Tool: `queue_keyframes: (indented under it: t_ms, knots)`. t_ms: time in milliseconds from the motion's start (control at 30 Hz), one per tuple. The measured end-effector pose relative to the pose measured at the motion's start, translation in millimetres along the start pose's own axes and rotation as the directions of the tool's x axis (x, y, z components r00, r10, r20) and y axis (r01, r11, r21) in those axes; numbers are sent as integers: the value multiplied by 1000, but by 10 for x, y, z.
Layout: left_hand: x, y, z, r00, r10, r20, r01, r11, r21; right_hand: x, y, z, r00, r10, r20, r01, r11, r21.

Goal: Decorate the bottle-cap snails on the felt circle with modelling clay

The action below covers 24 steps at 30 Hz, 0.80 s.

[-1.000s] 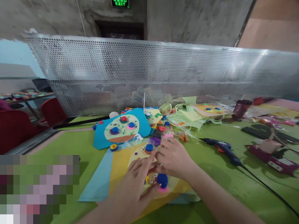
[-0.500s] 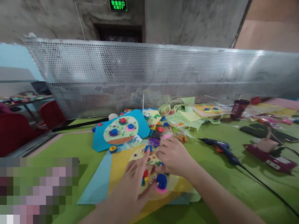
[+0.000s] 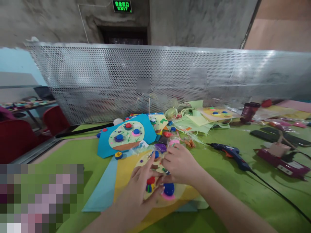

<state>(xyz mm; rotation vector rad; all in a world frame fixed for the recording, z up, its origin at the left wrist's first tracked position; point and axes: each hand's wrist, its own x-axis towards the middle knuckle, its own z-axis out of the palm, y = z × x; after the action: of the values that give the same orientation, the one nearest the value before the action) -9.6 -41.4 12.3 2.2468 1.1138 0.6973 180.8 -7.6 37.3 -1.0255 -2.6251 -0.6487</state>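
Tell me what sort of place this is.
Probably a craft workshop or classroom: a green table holds a decorated yellow sheet and a glue gun, while a lit exit sign on the wall hints at a shared building.

We hold our left hand (image 3: 141,184) with fingers spread, thumb apart; our right hand (image 3: 179,164) curls just beside it, knuckles bent.

Over the last second, the left hand (image 3: 139,186) has moved its index fingertip away from the right hand (image 3: 179,164) to the small round blue cap (image 3: 156,154). Its thumb has shifted from the large round blue cap's (image 3: 169,189) front to its left side, uncovering a rounded red piece (image 3: 150,180).
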Motion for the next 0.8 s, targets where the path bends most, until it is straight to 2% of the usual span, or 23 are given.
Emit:
queue_keyframes:
  t_ms: [133,300,400,600,800]
  knots:
    - [15,41,-33,996,-73,-42,68,992,-106,-9,29,21,1000,24,5,-24,1000,-1]
    - [-3,102,38,990,-122,75,137,961,-239,73,-119,55,999,-37,35,36,999,29]
    - [-2,99,50,986,-147,75,161,959,-234,80,-138,48,997,-53,57,51,998,39]
    - [18,71,-47,990,-139,4,137,972,-193,1,13,25,996,36,77,-37,999,18]
    - [3,62,48,993,-97,75,109,977,-182,73,-96,26,996,-21,86,17,999,43]
